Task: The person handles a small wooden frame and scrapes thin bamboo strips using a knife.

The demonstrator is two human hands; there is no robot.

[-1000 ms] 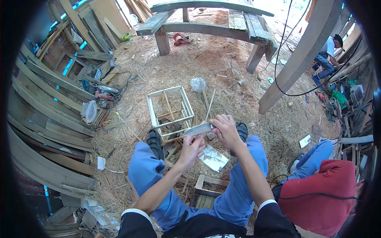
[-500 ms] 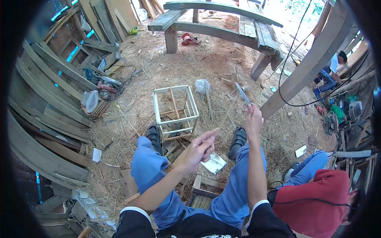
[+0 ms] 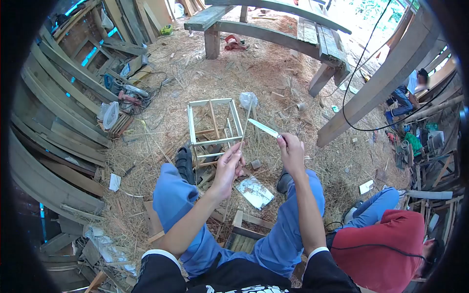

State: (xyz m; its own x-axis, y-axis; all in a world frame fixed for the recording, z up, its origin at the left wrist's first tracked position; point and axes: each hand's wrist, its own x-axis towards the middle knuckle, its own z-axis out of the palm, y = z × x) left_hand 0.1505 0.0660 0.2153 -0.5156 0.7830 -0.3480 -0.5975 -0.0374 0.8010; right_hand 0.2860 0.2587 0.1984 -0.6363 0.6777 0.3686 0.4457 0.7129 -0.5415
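Note:
A thin wooden or bamboo strip [image 3: 245, 124] stands nearly upright in my left hand [image 3: 226, 168], whose fingers are pinched around its lower end. My right hand [image 3: 291, 152] is wrapped around the handle of a knife [image 3: 264, 128]. Its pale blade points up and left, and the tip comes close to the strip; whether they touch I cannot tell. Just beyond my left hand stands a small frame of light wooden sticks [image 3: 191, 123]. A white, dirty sheet [image 3: 255, 192] lies on the ground below the hands, between my feet.
A wooden bench structure [image 3: 273, 35] stands ahead, with a slanted post [image 3: 376, 85] at right. Beside me sits a person in a red top [image 3: 378, 244]; another person [image 3: 408, 95] works farther off. Curved planks [image 3: 53, 171] and power tools [image 3: 131, 97] lie left. Straw and shavings cover the ground.
My right hand has come left and down, and the knife blade now leans left toward the strip. My left hand has turned upward, bringing the strip closer to upright.

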